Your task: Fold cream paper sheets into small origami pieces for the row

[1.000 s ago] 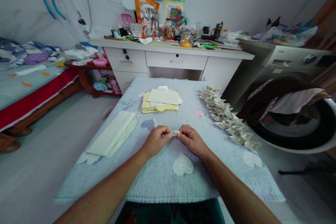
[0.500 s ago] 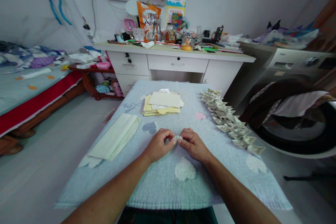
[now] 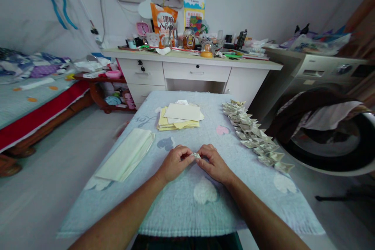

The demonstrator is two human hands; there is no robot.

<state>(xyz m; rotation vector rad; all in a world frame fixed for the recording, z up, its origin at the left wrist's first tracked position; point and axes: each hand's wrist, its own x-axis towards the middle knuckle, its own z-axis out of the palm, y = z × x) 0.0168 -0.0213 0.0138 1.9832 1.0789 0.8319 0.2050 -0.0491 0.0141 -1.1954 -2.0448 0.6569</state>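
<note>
A small piece of folded paper is pinched between my two hands, just above the middle of the cloth-covered table. My left hand grips its left end with thumb and forefinger. At the other end, my right hand closes on it the same way; fingers cover much of the paper. Along the table's right side stand rows of folded paper boats, close together. Beyond my hands lies a stack of yellow and white paper sheets. To the left is a pale folded bundle, perhaps paper or cloth.
A patterned light-blue cloth covers the table. Behind it stands a white desk crowded with small items. A washing machine with its door open is close on the right; a bed is at left.
The view has shifted slightly. Both hands still pinch the folded paper at nearly the same spot, with the fingers slightly moved; the boats and stacks stay as they were.
</note>
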